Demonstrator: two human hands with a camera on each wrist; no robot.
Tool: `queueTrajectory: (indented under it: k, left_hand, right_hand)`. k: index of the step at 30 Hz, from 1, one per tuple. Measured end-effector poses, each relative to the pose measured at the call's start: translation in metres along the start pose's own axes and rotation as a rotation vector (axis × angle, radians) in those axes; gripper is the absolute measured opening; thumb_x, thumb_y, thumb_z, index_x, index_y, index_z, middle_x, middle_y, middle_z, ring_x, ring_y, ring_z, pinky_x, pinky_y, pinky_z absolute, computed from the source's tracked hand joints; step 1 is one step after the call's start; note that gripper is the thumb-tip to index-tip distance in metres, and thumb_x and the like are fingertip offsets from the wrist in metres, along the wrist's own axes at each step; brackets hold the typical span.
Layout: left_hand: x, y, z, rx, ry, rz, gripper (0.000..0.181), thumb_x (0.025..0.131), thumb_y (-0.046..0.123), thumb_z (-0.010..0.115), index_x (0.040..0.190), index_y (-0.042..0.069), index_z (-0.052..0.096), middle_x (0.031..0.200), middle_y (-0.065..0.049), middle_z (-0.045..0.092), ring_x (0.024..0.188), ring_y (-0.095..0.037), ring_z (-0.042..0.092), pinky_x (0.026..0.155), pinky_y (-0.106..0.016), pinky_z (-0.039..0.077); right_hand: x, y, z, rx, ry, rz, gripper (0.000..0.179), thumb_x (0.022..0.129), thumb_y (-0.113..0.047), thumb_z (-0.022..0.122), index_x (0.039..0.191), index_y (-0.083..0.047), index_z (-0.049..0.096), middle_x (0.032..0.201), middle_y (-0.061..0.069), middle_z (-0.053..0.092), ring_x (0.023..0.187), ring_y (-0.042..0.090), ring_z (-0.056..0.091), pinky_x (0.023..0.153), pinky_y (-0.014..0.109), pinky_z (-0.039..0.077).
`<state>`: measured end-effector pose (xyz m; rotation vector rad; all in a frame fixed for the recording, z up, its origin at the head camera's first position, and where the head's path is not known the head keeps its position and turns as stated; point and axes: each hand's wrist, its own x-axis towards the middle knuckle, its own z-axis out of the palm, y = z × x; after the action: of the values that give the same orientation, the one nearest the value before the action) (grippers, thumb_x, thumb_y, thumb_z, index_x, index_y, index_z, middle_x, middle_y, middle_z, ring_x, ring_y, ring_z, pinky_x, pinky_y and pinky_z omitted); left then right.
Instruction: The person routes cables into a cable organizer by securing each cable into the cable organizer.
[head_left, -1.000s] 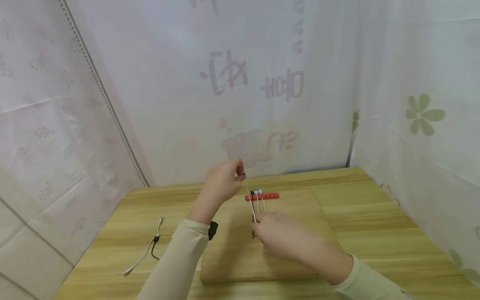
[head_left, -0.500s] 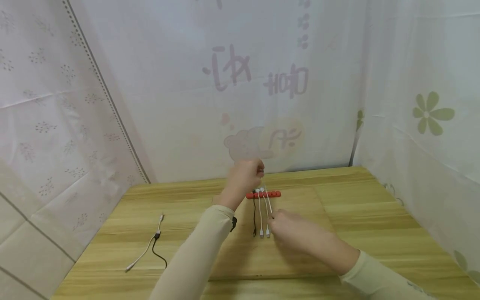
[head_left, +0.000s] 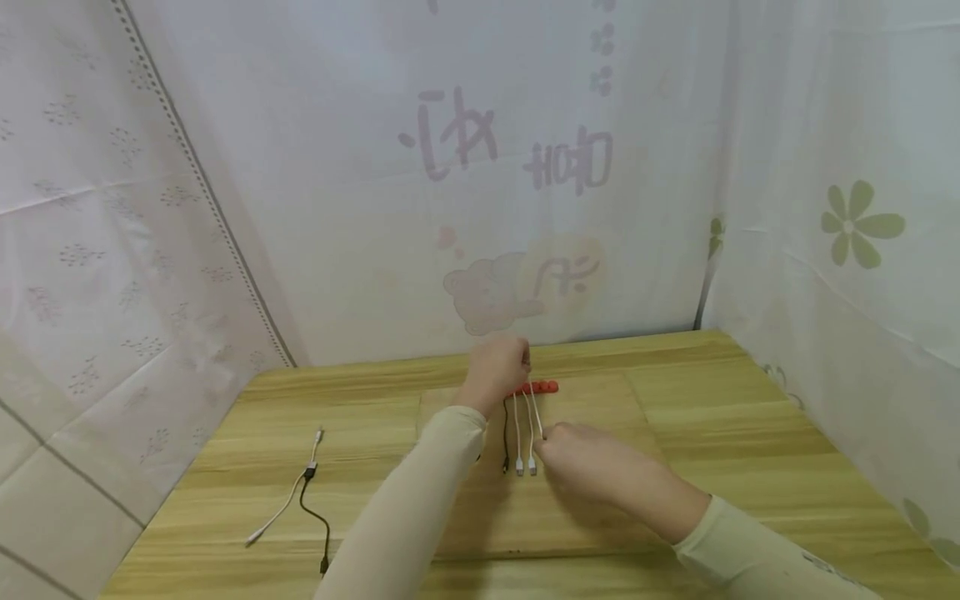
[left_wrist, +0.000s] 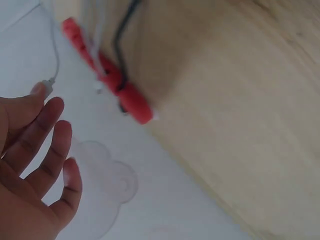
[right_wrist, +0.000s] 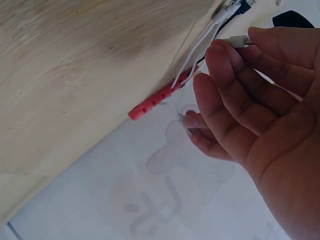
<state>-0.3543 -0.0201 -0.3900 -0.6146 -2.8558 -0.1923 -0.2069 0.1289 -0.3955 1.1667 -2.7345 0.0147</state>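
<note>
My left hand (head_left: pixel 501 365) pinches one plug of a white charging cable (head_left: pixel 536 410), just above the red cable holder (head_left: pixel 546 387). In the left wrist view that grey-white plug (left_wrist: pixel 47 89) sits between thumb and forefinger, the other fingers loosely bent. Nearer me, my right hand (head_left: pixel 588 458) pinches the cable's other plug (right_wrist: pixel 237 41). The cable runs nearly straight between both hands, over the holder. A black cable (head_left: pixel 506 433) and two white cables (head_left: pixel 517 433) sit in the holder's slots, their near plugs lying on the board. My left hand hides the holder's left part.
A pale wooden board (head_left: pixel 480 525) lies under the holder on the wood-grain table (head_left: pixel 750 467). To the left lie a white cable (head_left: pixel 281 508) and a black cable (head_left: pixel 318 517). A printed curtain (head_left: pixel 360 208) hangs behind the table.
Both hands have shifted right with the white cable. My left hand has come down to the holder, and the cable now crosses it right of the other cables.
</note>
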Motion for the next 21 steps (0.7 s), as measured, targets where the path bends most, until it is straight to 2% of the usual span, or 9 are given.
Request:
queueTrajectory:
  k: [3, 6, 13, 17, 21]
  left_hand:
    - [0.001, -0.001, 0.008, 0.043, -0.024, -0.023, 0.011, 0.100, 0.025, 0.074, 0.090, 0.022, 0.074, 0.088, 0.009, 0.075, 0.086, -0.014, 0.071, 0.086, -0.046, 0.060]
    - [0.002, 0.000, 0.016, 0.088, -0.040, -0.040, 0.011, 0.101, 0.030, 0.073, 0.093, 0.024, 0.076, 0.093, 0.010, 0.078, 0.094, -0.017, 0.074, 0.097, -0.054, 0.057]
    - [0.005, 0.003, 0.025, 0.201, -0.061, -0.019, 0.011, 0.102, 0.036, 0.071, 0.101, 0.026, 0.077, 0.103, 0.007, 0.080, 0.098, -0.021, 0.075, 0.097, -0.051, 0.055]
    - [0.007, 0.003, 0.030, 0.247, -0.076, -0.002, 0.011, 0.102, 0.037, 0.071, 0.104, 0.027, 0.076, 0.108, 0.006, 0.080, 0.102, -0.022, 0.074, 0.102, -0.052, 0.053]
    - [0.010, 0.003, 0.032, 0.285, -0.077, 0.008, 0.011, 0.103, 0.035, 0.070, 0.102, 0.026, 0.076, 0.108, 0.005, 0.080, 0.102, -0.023, 0.074, 0.103, -0.054, 0.052]
  right_hand:
    - [0.000, 0.000, 0.002, -0.007, 0.005, 0.006, 0.017, 0.083, 0.007, 0.075, 0.085, -0.009, 0.070, 0.077, 0.003, 0.065, 0.066, 0.016, 0.063, 0.060, 0.031, 0.054]
    - [-0.001, 0.000, 0.004, -0.008, 0.005, 0.017, 0.016, 0.082, 0.005, 0.075, 0.084, -0.010, 0.069, 0.076, 0.002, 0.064, 0.065, 0.017, 0.061, 0.060, 0.033, 0.054]
    - [-0.002, -0.001, 0.005, -0.016, 0.003, 0.025, 0.016, 0.082, 0.004, 0.075, 0.082, -0.011, 0.069, 0.076, 0.000, 0.064, 0.066, 0.017, 0.061, 0.062, 0.034, 0.054]
    - [-0.001, -0.001, 0.004, -0.009, 0.001, 0.026, 0.016, 0.081, 0.004, 0.074, 0.080, -0.011, 0.069, 0.075, 0.000, 0.064, 0.065, 0.017, 0.060, 0.062, 0.035, 0.054]
    - [0.000, -0.001, 0.003, 0.010, 0.000, 0.029, 0.017, 0.079, 0.005, 0.074, 0.078, -0.011, 0.068, 0.075, 0.001, 0.065, 0.063, 0.017, 0.060, 0.061, 0.035, 0.054]
